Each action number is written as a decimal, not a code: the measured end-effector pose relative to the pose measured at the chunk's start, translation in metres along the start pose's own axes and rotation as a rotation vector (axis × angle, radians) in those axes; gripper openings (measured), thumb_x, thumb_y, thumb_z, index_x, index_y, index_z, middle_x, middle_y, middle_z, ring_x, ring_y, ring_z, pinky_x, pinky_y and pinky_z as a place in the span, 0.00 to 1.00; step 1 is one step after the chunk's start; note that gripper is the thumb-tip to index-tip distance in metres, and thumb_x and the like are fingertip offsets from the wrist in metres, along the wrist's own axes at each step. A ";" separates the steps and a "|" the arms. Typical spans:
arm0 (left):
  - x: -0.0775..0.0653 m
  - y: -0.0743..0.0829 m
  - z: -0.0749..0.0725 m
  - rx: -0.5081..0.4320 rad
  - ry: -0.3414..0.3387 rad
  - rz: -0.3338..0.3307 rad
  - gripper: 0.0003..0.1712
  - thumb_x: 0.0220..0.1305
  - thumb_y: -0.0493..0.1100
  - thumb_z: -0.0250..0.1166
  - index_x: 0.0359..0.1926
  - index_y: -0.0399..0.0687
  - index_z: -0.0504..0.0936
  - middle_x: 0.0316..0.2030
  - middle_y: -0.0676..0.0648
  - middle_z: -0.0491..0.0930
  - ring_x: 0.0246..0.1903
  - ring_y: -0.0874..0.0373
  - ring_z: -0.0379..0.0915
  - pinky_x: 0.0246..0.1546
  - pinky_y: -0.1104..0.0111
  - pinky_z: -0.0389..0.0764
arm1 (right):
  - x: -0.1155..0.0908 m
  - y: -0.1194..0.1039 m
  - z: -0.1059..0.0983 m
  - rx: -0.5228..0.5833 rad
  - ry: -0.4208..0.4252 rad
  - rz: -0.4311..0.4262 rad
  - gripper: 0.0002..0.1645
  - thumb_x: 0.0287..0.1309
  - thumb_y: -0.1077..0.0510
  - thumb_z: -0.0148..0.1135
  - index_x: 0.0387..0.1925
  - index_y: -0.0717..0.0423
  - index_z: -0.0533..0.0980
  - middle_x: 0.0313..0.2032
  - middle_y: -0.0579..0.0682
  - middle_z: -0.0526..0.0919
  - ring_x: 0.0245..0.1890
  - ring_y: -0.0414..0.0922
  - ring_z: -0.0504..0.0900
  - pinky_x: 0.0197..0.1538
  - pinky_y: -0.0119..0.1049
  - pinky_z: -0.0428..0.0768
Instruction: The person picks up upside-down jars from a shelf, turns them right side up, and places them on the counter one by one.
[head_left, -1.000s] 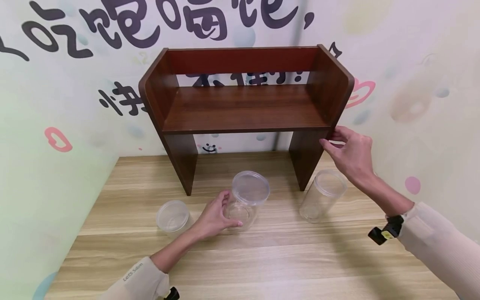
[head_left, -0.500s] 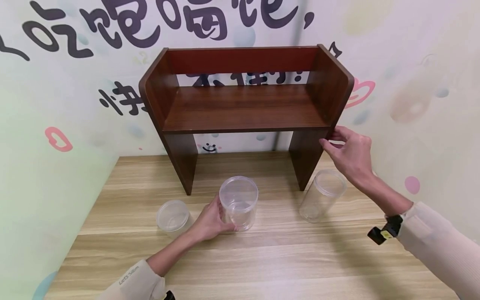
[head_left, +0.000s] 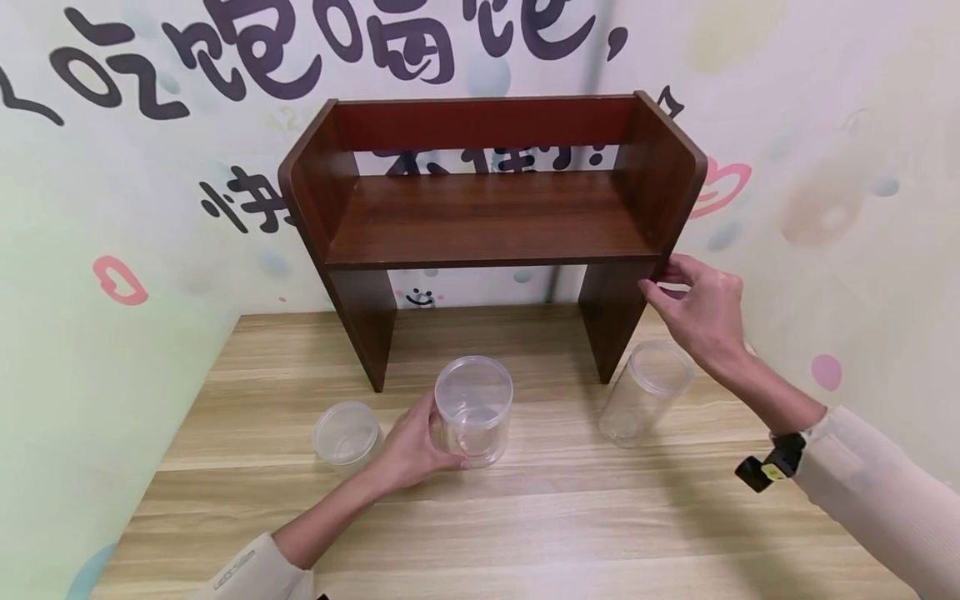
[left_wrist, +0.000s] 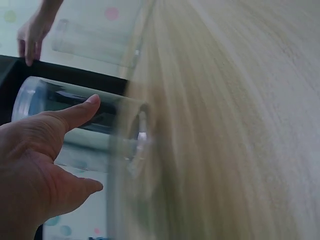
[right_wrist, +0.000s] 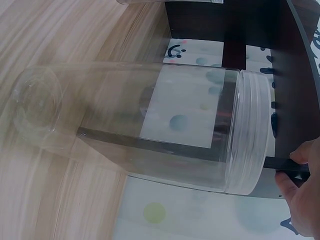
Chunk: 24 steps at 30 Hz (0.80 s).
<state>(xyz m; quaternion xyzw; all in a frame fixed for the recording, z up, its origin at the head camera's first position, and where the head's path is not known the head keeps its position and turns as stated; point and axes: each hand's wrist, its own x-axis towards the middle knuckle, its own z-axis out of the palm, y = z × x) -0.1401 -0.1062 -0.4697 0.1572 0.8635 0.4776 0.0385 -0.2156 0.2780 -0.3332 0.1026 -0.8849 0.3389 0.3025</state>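
Observation:
A clear round jar with a lid stands upright on the table in front of the shelf. My left hand is at the jar's left side, thumb at the front. In the left wrist view, that hand has its thumb and a finger extended and apart beside the jar. At the right, my right hand pinches the edge of the dark brown wooden shelf. The right wrist view shows the fingertips of this hand on the panel edge, beyond a tall clear jar.
A short clear lidded container stands left of my left hand. The tall jar stands by the shelf's right panel, below my right forearm. A patterned wall closes off the back and sides of the wood-grain table.
The middle jar went from tilted, its top leaning right, to upright and slightly left. My left hand moved a little left and its fingers loosened. My right hand stayed on the shelf.

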 end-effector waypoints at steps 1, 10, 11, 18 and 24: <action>-0.002 0.003 -0.003 -0.001 0.009 -0.003 0.71 0.34 0.35 0.91 0.79 0.39 0.60 0.68 0.34 0.75 0.67 0.36 0.74 0.69 0.46 0.76 | 0.000 0.000 0.000 -0.003 -0.001 -0.001 0.19 0.62 0.64 0.74 0.54 0.66 0.85 0.46 0.66 0.90 0.44 0.62 0.91 0.42 0.07 0.72; -0.020 0.035 -0.040 0.065 0.051 0.012 0.67 0.47 0.39 0.87 0.82 0.39 0.55 0.80 0.34 0.57 0.71 0.29 0.66 0.70 0.44 0.74 | 0.000 0.003 -0.001 -0.020 0.012 -0.032 0.18 0.61 0.65 0.74 0.52 0.67 0.85 0.45 0.66 0.90 0.43 0.62 0.91 0.43 0.05 0.69; -0.022 0.037 -0.046 0.093 0.066 0.022 0.66 0.50 0.41 0.86 0.82 0.41 0.55 0.80 0.36 0.59 0.71 0.30 0.67 0.70 0.44 0.74 | 0.000 0.004 -0.001 -0.019 0.008 -0.036 0.18 0.61 0.65 0.74 0.52 0.67 0.85 0.45 0.66 0.90 0.42 0.62 0.91 0.43 0.05 0.70; -0.036 0.043 -0.088 0.191 0.195 0.095 0.53 0.64 0.44 0.78 0.82 0.46 0.59 0.80 0.41 0.62 0.75 0.35 0.62 0.74 0.37 0.66 | 0.000 0.014 -0.004 -0.046 -0.025 -0.127 0.16 0.60 0.64 0.75 0.50 0.66 0.86 0.42 0.63 0.91 0.38 0.60 0.92 0.44 0.07 0.72; -0.038 0.036 -0.133 0.243 0.313 0.121 0.43 0.67 0.41 0.74 0.77 0.38 0.66 0.75 0.34 0.68 0.71 0.30 0.65 0.69 0.33 0.69 | -0.002 0.039 -0.014 -0.147 -0.091 -0.284 0.25 0.55 0.64 0.78 0.55 0.65 0.84 0.46 0.64 0.90 0.43 0.60 0.90 0.46 0.56 0.86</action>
